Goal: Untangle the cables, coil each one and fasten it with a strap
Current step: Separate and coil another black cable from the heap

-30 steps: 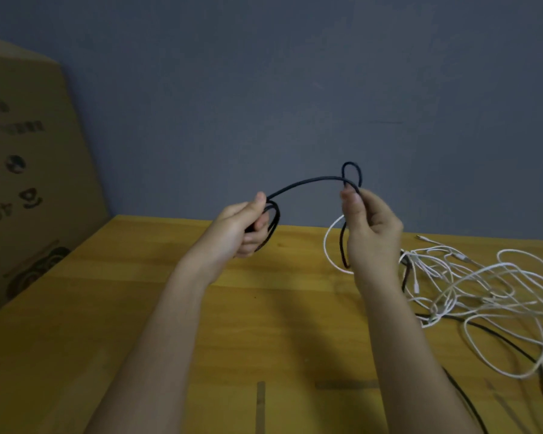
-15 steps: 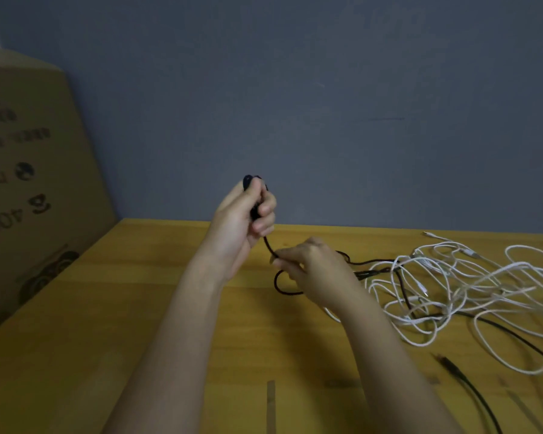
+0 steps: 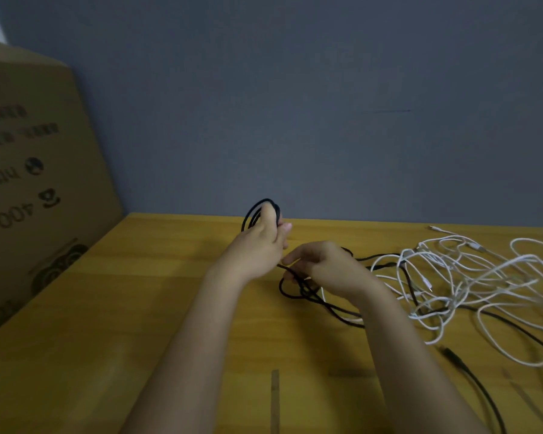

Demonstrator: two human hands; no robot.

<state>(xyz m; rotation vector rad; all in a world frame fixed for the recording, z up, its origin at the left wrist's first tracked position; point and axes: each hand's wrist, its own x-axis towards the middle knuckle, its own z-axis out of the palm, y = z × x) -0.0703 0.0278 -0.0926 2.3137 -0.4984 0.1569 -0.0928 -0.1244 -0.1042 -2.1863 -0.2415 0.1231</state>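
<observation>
My left hand [image 3: 259, 245] holds a small coil of black cable [image 3: 254, 213] up above the wooden table [image 3: 113, 308]; the loops stick out over my fingers. Just right of it and lower, my right hand [image 3: 325, 266] pinches the running length of the same black cable [image 3: 298, 292], which loops on the table under my fingers. From there the black cable trails right into a tangle of white cables [image 3: 470, 277]. A black plug end [image 3: 450, 353] lies on the table near my right forearm.
A large cardboard box [image 3: 29, 189] stands against the table's left side. A grey wall [image 3: 295, 104] closes off the back edge. A dark mark [image 3: 275, 399] runs along the near middle of the table.
My right hand dropped from a raised loop down to the table and took a new length of black cable. My left hand kept its coil, which now has more loops.
</observation>
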